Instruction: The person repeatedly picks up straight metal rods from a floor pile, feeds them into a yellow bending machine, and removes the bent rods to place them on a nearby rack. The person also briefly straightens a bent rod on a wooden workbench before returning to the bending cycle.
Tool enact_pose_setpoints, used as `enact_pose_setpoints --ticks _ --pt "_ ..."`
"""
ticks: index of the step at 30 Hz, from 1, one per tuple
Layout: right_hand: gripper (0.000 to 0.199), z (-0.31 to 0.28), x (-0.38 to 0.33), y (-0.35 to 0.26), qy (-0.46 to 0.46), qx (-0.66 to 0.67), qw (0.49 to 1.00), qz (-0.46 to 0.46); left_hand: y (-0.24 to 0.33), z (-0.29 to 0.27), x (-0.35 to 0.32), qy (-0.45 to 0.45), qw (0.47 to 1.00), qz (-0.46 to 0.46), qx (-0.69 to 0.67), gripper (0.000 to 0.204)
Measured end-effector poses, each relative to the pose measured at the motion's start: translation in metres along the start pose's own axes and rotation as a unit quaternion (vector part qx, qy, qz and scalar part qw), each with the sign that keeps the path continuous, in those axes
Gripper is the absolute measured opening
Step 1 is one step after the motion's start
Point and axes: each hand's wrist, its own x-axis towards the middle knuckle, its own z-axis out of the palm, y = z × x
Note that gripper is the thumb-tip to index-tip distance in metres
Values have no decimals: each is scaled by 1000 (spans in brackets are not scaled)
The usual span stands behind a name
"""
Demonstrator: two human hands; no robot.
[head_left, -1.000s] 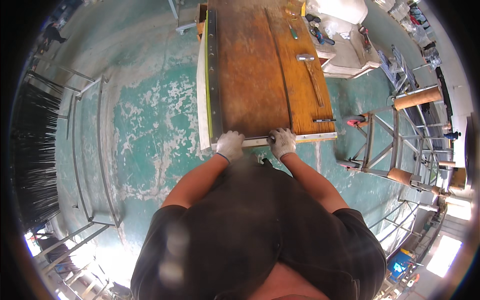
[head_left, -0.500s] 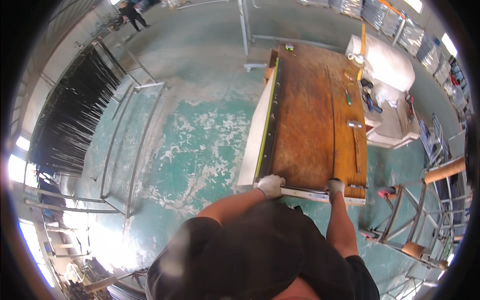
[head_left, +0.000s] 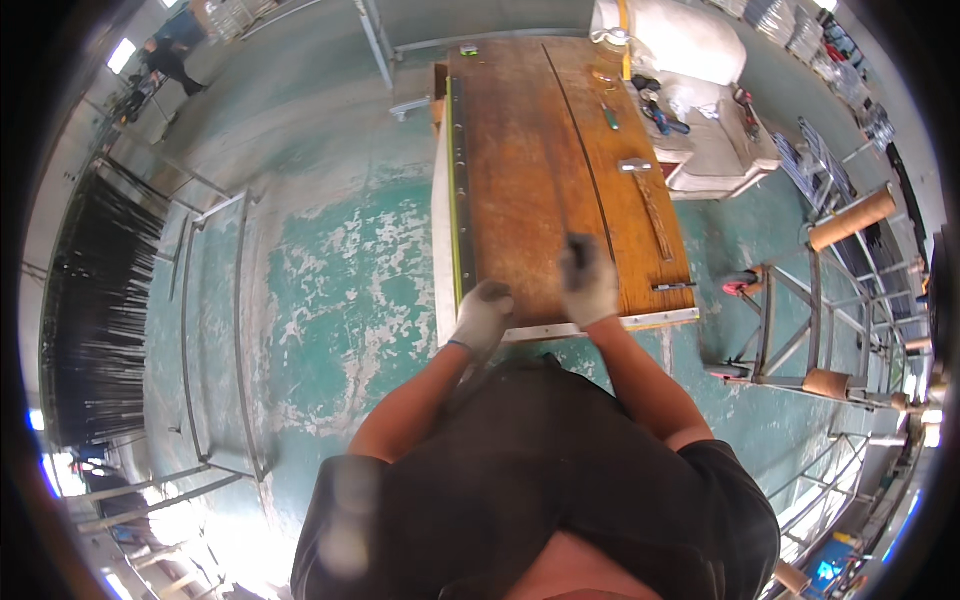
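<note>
My left hand (head_left: 484, 321), in a white glove, is at the near left corner of the worn brown wooden tabletop (head_left: 520, 190). Its fingers look curled in, and I cannot make out what they hold, if anything. Over the near part of the board, my gloved right hand (head_left: 592, 287) is smeared by motion, with something dark at its fingertips. A black strip with small holes (head_left: 461, 190) runs along the left edge, beside a thin yellow-green strip (head_left: 456, 230). To the right lie a wooden-handled hammer (head_left: 652, 205), a green-handled tool (head_left: 610, 116) and a dark bar-shaped item (head_left: 673, 286).
A pale sofa (head_left: 715, 140) with tools on it and a white roll (head_left: 680, 42) stand beyond the table. At right is a wheeled metal rack (head_left: 790, 330); at left, metal frames (head_left: 240, 330) and many black strands (head_left: 95, 320). Far left, another person (head_left: 172, 66) stands.
Both hands have left their grip on the near edge. My right hand has come inward and over the board, closer to the left one. The view has shifted, placing the table higher and farther left.
</note>
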Motion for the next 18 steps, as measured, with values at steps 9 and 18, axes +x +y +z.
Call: enact_pose_setpoints --ticks 9,18 --pt "31 116 -76 67 -314 -118 935 113 -3 -12 -27 50 988 4 147 34" --pt "20 14 -91 90 -302 -300 905 17 -56 -15 -21 14 939 148 311 29"
